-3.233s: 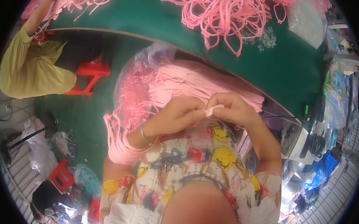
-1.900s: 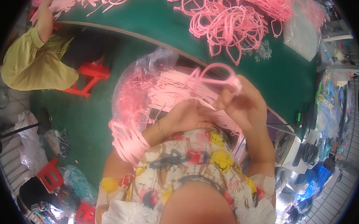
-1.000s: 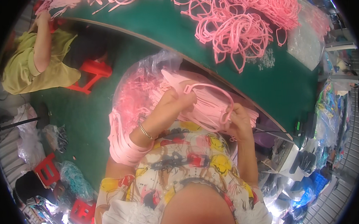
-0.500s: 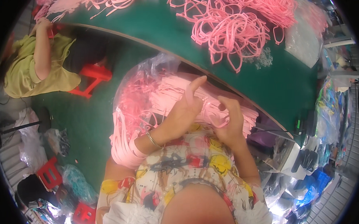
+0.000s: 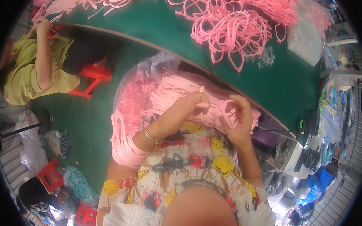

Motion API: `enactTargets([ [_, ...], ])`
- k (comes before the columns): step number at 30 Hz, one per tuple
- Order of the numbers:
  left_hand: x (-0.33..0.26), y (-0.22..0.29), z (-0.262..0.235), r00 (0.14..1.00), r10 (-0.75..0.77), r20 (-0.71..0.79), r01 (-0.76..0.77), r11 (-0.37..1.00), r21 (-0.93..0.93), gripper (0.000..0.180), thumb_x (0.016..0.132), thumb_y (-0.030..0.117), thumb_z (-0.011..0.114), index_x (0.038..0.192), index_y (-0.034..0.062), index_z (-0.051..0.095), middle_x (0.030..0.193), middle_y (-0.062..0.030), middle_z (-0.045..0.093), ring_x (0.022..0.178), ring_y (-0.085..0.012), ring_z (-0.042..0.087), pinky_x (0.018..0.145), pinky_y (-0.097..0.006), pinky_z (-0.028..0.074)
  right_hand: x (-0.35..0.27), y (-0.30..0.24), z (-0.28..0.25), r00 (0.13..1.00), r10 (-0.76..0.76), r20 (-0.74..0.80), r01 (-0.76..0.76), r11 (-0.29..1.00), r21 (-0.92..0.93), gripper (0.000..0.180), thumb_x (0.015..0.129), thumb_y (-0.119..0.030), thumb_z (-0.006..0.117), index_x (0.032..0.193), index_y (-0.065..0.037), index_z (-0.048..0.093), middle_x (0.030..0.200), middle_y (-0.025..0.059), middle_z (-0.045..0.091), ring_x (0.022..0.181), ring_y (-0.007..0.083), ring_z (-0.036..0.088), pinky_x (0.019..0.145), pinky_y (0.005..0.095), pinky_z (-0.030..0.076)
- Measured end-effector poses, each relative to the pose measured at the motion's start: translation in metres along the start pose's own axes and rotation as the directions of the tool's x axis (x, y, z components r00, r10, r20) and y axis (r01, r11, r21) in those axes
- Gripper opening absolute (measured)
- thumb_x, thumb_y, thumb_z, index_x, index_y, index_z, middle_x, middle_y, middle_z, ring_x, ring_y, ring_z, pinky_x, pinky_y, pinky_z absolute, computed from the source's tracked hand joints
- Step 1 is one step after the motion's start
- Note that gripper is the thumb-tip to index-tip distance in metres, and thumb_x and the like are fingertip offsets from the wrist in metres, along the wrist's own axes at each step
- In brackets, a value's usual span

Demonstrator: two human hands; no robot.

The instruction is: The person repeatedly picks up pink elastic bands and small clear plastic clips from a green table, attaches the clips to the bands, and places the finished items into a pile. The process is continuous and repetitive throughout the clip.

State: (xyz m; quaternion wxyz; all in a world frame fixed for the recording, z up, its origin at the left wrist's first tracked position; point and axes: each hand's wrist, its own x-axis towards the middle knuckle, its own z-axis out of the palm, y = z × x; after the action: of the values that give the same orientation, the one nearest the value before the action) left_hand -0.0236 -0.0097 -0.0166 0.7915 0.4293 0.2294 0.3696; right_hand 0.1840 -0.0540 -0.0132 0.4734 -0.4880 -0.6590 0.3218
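My left hand (image 5: 190, 105) is closed, its fingers curled round what looks like part of a pale pink strap, mostly hidden. A thick bundle of pink straps (image 5: 124, 145) hangs over my left forearm, below a metal bangle (image 5: 150, 137). To the right, my right hand (image 5: 241, 120) pinches a pink strap bent into a small loop (image 5: 225, 111) between thumb and fingers. The two hands are a little apart. Beneath them, a thick pile of flat pink straps (image 5: 170, 91) lies across my lap, beside a clear plastic bag (image 5: 133, 89) of pink straps.
A green table (image 5: 284, 84) curves across ahead, with a tangled heap of pink straps (image 5: 238, 33), small clear pieces (image 5: 266, 57) and a plastic bag (image 5: 305, 43) on it. At left, another person in a green top (image 5: 37, 70) sits near a red stool (image 5: 91, 78).
My left hand's raised index finger has curled in, and the hand has turned downward. My right hand has brought the strap loop up into clearer sight.
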Motion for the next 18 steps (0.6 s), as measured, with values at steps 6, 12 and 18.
enactTargets([
  [6, 0.0, -0.008, 0.003, 0.998, -0.06, -0.015, 0.055, 0.973, -0.226, 0.029, 0.096, 0.032, 0.054, 0.091, 0.0027, 0.054, 0.094, -0.0028, 0.048, 0.092, -0.0133, 0.046, 0.086, -0.029, 0.038, -0.005, -0.001, 0.002, 0.998, -0.046, 0.035, 0.042, 0.992, 0.121, 0.062, 0.066, 0.008, 0.065, 0.124, -0.001, 0.046, 0.109, 0.0089, 0.047, 0.089, 0.0156, 0.05, 0.079, 0.0283, 0.042],
  [12, -0.001, -0.01, 0.008, 0.99, -0.143, -0.002, 0.132, 0.92, -0.369, 0.029, 0.096, 0.031, 0.054, 0.099, 0.0028, 0.053, 0.099, -0.0037, 0.05, 0.095, -0.0134, 0.051, 0.087, -0.033, 0.046, -0.002, -0.003, 0.01, 0.997, -0.075, 0.009, 0.072, 0.98, 0.187, 0.061, 0.065, 0.005, 0.072, 0.12, -0.003, 0.049, 0.097, 0.0082, 0.05, 0.079, 0.0156, 0.051, 0.07, 0.0282, 0.043],
  [18, -0.005, -0.006, 0.014, 0.98, -0.197, -0.001, 0.177, 0.884, -0.432, 0.028, 0.096, 0.031, 0.054, 0.104, 0.0043, 0.053, 0.102, -0.0025, 0.052, 0.097, -0.013, 0.053, 0.087, -0.034, 0.047, -0.003, 0.001, 0.016, 0.996, -0.088, 0.011, 0.087, 0.994, 0.067, 0.057, 0.067, 0.003, 0.073, 0.119, -0.005, 0.05, 0.092, 0.0089, 0.052, 0.077, 0.0183, 0.051, 0.069, 0.0293, 0.043],
])
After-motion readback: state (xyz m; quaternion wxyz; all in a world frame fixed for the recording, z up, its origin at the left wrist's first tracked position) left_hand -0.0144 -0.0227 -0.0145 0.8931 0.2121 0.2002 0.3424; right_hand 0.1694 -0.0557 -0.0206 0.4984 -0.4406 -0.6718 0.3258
